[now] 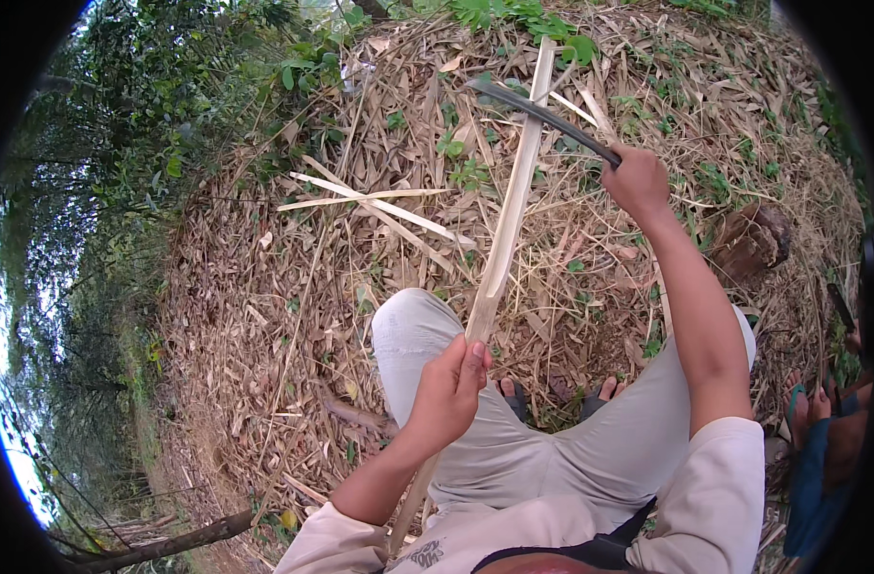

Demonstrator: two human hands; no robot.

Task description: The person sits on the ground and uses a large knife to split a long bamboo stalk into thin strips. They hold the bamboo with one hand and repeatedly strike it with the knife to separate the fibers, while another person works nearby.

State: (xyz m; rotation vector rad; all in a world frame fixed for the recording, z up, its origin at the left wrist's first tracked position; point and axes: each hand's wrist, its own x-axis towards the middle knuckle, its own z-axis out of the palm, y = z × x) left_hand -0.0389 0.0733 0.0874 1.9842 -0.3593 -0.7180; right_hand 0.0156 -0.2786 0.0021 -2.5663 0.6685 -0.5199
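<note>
Head view: long wood strip (515,201) runs from beside the L thigh up past the knees, its far end out over dry leaves (236,277). Loose sticks (399,212) lie crossed to its left; log (751,239) sits just right of the R forearm, a co-worker's foot (797,407) near the R rim.

L hand (453,381) closed round the strip, thumb on top. R hand (638,180) clenched on knife (542,115) handle — blade crosses strip's upper part, can't tell if touching.
</note>
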